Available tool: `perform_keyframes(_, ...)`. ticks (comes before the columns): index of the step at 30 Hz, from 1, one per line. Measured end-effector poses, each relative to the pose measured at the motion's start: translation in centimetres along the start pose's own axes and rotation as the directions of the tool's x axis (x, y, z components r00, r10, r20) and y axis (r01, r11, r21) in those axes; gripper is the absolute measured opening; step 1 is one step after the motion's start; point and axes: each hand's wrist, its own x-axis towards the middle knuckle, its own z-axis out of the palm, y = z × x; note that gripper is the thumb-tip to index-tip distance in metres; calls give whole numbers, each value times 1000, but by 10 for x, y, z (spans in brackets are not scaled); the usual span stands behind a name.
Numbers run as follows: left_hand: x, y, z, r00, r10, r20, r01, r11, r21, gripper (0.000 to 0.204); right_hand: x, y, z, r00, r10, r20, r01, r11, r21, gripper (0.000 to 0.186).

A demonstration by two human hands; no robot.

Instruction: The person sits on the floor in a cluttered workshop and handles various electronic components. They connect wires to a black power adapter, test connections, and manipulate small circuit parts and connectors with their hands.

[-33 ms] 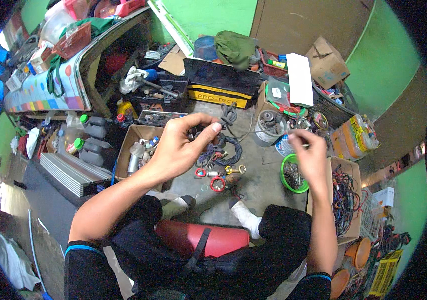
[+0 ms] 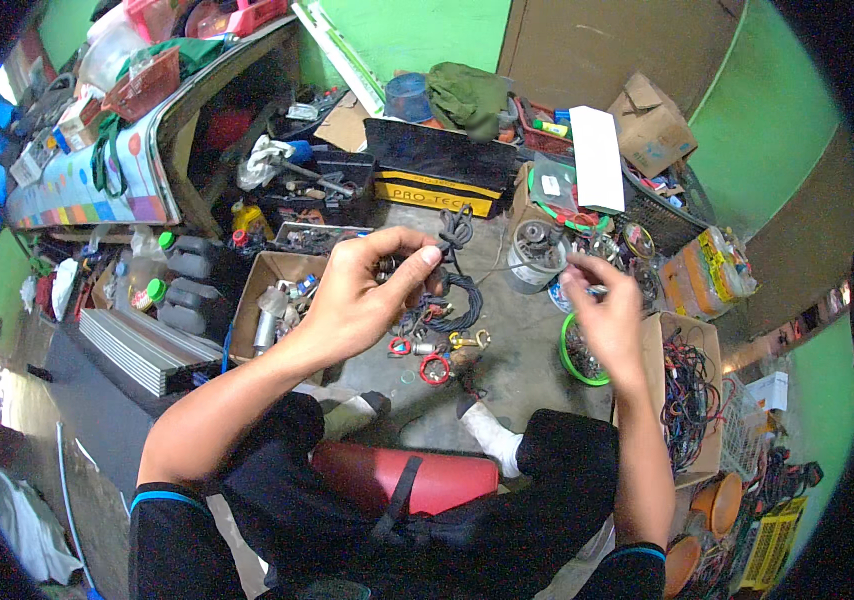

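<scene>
A dark cable (image 2: 457, 229) with a knotted loop is pinched between the thumb and fingers of my left hand (image 2: 372, 290), held up over the floor. From the knot a thin grey stretch of it runs across to my right hand (image 2: 607, 310), whose thumb and fingers are closed on its other part; the exact grip there is partly hidden. Below the left fingertips lies a coil of dark cable (image 2: 464, 308) on the floor. Close by are a red ring-shaped piece (image 2: 434, 370) and small yellow metal parts (image 2: 469, 340).
To the left stands a cardboard box (image 2: 244, 322) of metal parts. On the right are a grey bucket (image 2: 525, 277), a green-rimmed basket (image 2: 597, 381) and a box of tangled wires (image 2: 682, 400). A black and yellow toolbox (image 2: 432, 194) stands ahead. A red cushioned seat (image 2: 372, 475) is between my legs.
My right hand has moved slightly left, toward my left hand. The left hand keeps its pinch on the cable, almost unmoved.
</scene>
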Motion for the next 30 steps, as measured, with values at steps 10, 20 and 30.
perform_keyframes(10,-6,-4,16,955,-116,273,233,863,-449,17,-15,-57,36,876,-160,455,-220,707,672,22)
perform_keyframes(20,-5,10,9,933,-262,249,344,852,-395,22,-19,-55,36,981,-47,187,-100,703,704,14)
perform_keyframes(30,-10,9,13,858,-254,447,482,700,-526,27,-21,-58,33,982,-148,116,13,668,744,13)
